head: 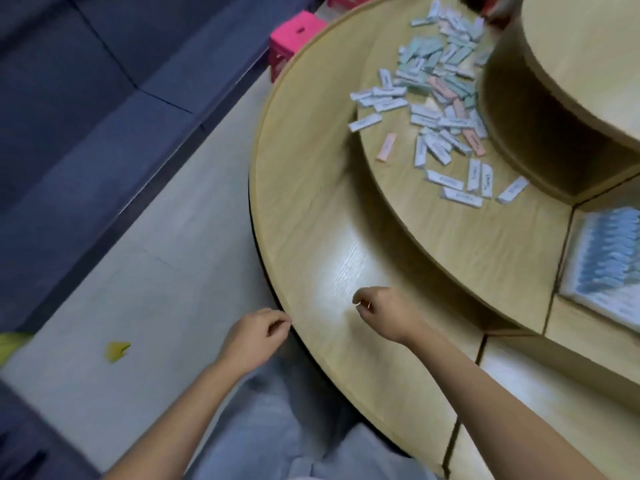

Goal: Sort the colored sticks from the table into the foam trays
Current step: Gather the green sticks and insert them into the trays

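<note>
Both grips are seen loosely curled and empty: the left hand [256, 336] at the counter [311, 202] edge, the right hand [384, 311] above it, lower centre. The colored sticks [436, 98] are heaped upper right on the counter; a foam tray [602, 303] is seen at the right edge.

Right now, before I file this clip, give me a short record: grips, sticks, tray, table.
table: round, wooden, tiered
left grip: loosely curled at the table edge, nothing visible in it
right grip: loosely curled above the outer ring, nothing visible in it
sticks: loose pile of blue, green and pink on the lower tier
tray: at the right, rows of blue ones in it
</note>
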`<state>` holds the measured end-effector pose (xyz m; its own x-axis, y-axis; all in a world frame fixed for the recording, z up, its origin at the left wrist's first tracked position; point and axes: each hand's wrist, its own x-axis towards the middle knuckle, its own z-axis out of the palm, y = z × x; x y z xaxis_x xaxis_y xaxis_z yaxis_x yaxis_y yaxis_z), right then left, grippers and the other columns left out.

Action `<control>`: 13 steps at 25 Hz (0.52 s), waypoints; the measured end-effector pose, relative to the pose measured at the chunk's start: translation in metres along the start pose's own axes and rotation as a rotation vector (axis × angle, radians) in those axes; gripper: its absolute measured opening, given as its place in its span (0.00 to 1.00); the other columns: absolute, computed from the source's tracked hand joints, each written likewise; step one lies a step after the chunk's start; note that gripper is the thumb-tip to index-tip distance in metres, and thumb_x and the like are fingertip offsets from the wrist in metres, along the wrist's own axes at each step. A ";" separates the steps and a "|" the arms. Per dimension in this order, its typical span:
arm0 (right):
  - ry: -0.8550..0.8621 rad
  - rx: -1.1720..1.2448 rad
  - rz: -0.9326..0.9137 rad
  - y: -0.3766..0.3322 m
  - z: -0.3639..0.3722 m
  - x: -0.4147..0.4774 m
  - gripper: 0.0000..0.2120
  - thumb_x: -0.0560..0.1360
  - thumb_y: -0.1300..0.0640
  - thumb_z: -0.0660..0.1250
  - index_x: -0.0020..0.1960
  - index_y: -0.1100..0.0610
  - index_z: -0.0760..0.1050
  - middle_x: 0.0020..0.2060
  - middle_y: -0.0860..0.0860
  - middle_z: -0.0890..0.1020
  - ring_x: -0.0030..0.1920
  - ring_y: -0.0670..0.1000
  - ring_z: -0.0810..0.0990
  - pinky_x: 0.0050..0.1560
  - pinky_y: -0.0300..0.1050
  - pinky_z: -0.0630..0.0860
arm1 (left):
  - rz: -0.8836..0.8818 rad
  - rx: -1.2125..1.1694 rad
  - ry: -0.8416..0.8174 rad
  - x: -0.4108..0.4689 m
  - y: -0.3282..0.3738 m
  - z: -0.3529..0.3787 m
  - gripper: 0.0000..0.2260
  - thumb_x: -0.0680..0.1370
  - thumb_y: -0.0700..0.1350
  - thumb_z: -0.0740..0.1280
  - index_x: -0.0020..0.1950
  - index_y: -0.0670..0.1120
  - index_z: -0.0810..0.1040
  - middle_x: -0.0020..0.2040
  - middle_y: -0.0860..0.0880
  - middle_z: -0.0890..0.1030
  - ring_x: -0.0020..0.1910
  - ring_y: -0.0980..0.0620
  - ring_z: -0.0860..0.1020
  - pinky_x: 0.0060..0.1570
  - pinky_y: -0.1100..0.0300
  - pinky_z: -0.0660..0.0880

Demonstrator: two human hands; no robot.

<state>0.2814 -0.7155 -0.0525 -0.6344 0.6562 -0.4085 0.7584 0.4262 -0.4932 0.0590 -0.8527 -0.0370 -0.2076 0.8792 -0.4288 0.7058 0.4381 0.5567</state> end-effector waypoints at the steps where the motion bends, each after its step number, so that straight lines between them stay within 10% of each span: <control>1: -0.015 -0.011 0.010 -0.014 0.001 0.019 0.12 0.77 0.57 0.59 0.57 0.54 0.76 0.52 0.50 0.81 0.53 0.51 0.78 0.50 0.47 0.75 | -0.026 -0.015 -0.008 0.001 -0.020 -0.010 0.21 0.70 0.59 0.56 0.49 0.51 0.83 0.46 0.54 0.83 0.45 0.54 0.80 0.47 0.61 0.74; 13: 0.068 0.261 0.388 -0.128 0.038 0.156 0.12 0.77 0.60 0.59 0.57 0.55 0.78 0.52 0.49 0.82 0.50 0.49 0.79 0.49 0.40 0.73 | 0.076 0.179 -0.123 0.173 -0.146 -0.207 0.08 0.78 0.48 0.64 0.53 0.51 0.81 0.49 0.53 0.82 0.48 0.53 0.78 0.50 0.59 0.74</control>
<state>0.0797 -0.6914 -0.0823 -0.2932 0.7793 -0.5538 0.8690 -0.0243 -0.4943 -0.2198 -0.7259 -0.0455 -0.0731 0.8741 -0.4802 0.8275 0.3219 0.4601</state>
